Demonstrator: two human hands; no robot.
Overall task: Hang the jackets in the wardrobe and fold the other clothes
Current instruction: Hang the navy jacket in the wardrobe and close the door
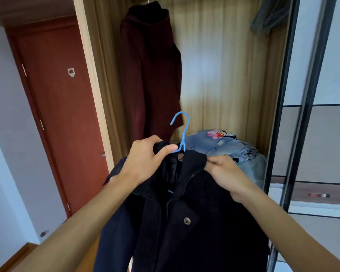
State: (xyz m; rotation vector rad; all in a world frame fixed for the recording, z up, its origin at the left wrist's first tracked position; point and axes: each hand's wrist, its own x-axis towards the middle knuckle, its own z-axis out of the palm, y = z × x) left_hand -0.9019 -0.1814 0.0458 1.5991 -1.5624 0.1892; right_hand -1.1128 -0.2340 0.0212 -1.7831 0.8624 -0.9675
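Both hands grip black jacket [185, 222] collar at blue hanger [182, 132]

One navy jacket [194, 242], one maroon jacket [149, 75], one blue hanger [183, 134].

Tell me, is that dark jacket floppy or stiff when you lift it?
Probably floppy: the jacket sags in folds below the left hand and right hand. It looks thick, so likely quite heavy. On the thin blue hanger it might slip sideways.
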